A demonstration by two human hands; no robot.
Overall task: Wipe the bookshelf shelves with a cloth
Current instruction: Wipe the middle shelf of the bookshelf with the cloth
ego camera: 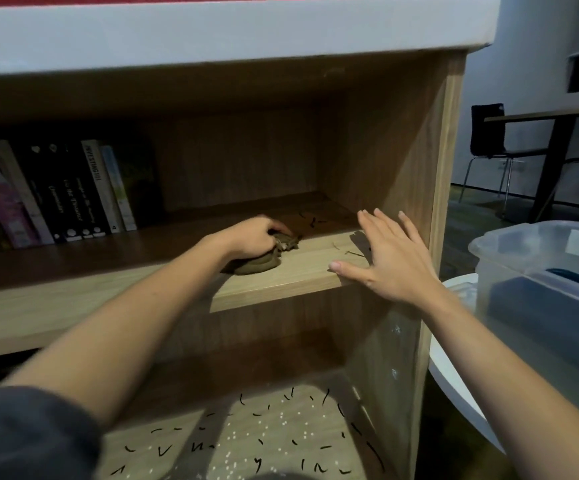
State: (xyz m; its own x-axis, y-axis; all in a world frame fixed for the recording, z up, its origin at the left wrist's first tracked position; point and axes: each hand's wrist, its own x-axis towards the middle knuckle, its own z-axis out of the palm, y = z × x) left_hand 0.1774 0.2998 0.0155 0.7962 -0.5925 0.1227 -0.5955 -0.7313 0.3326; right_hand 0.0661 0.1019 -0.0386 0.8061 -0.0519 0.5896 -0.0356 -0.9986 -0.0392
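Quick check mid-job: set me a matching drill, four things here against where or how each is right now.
Things:
1. cloth
2. books
3. right hand
4. bin

Places or states:
A. standing at the left end of the shelf
B. gripped by the left hand, on the shelf
C. open, fingers spread, at the shelf's right front edge
D. outside the shelves, on the right

Pairs: 1-B, 2-A, 3-C, 4-D

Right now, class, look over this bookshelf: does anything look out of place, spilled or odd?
Yes. Short dark strands and white specks lie scattered over the bottom shelf, with a few more strands on the middle shelf past the cloth that the left hand grips. They look like unwiped litter.
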